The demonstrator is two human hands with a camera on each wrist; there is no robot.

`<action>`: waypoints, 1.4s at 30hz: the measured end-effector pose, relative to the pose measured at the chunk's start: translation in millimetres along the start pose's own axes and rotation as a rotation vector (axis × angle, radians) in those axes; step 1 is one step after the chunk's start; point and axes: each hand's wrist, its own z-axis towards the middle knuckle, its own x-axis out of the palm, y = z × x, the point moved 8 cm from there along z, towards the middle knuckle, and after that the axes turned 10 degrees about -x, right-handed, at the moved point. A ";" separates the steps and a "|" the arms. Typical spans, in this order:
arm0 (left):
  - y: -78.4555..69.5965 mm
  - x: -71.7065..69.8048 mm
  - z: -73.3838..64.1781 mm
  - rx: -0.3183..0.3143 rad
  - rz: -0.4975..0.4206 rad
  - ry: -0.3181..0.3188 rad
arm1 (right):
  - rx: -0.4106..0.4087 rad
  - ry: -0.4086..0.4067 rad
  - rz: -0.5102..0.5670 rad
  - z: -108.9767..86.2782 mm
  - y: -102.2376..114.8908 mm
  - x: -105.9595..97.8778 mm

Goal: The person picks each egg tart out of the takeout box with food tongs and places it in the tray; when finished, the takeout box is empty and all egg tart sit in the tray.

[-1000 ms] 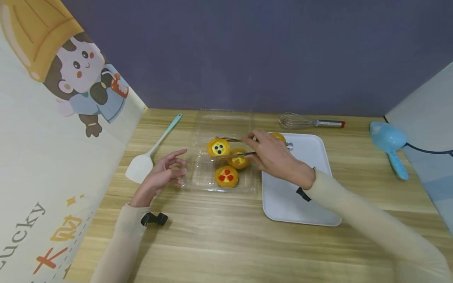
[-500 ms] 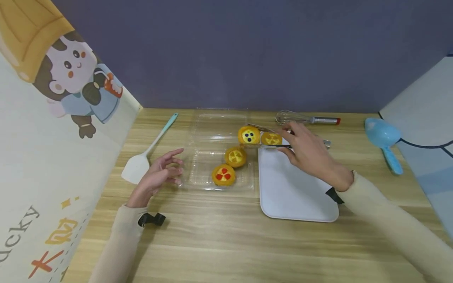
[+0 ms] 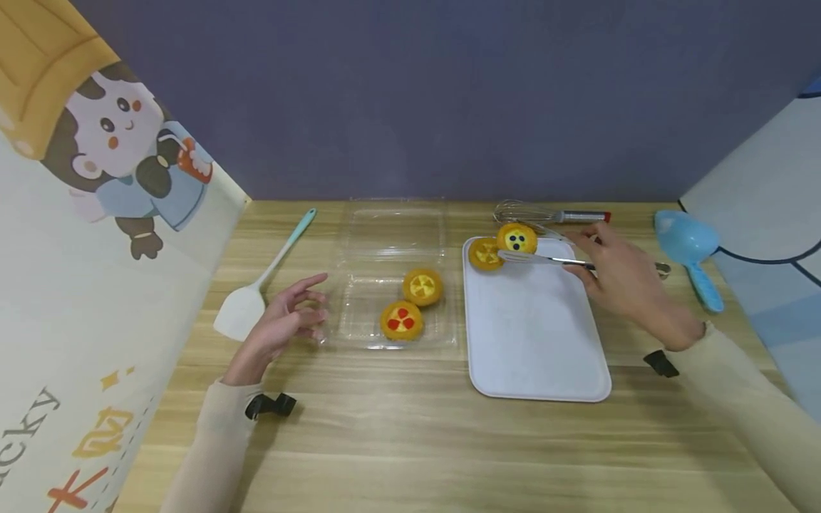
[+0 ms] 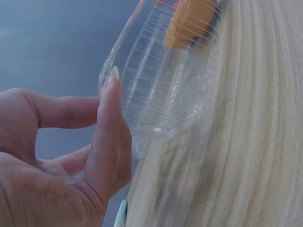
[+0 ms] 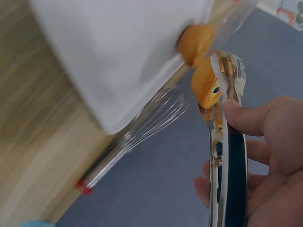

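My right hand (image 3: 618,278) grips metal tongs (image 5: 236,161), whose ends clasp an egg tart (image 3: 517,239) with yellow filling and dark blue dots. This tart hangs over the far edge of the white tray (image 3: 532,342), overlapping another tart (image 3: 485,254) with yellow wedges on the tray. My left hand (image 3: 285,320) pinches the left rim of a clear plastic container (image 4: 156,94) between thumb and finger. Inside the container are a yellow-wedge tart (image 3: 423,286) and a tart with red pieces (image 3: 401,321). The container's lid (image 3: 394,226) lies folded back behind it.
A white spatula (image 3: 240,312) with a mint handle lies left of my left hand. Behind the tray is a wire whisk (image 3: 529,212). A blue scoop (image 3: 686,239) sits at the far right. A dark wall (image 3: 410,100) closes off the table's back.
My right hand has carried the blue-dotted tart in the tongs rightward, out over the container and up to the tray's far edge. The left hand stays at the container's rim.
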 end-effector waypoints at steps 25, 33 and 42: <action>1.0 -1.8 -2.3 0.002 0.049 -0.004 | 0.078 0.092 0.026 -34.7 -36.8 30.2; 1.4 -1.5 -0.1 0.003 0.042 -0.001 | 0.071 0.093 0.018 -34.0 -38.4 31.2; -0.7 0.0 -0.9 0.016 0.042 -0.002 | 0.066 0.082 0.008 -34.3 -39.7 32.1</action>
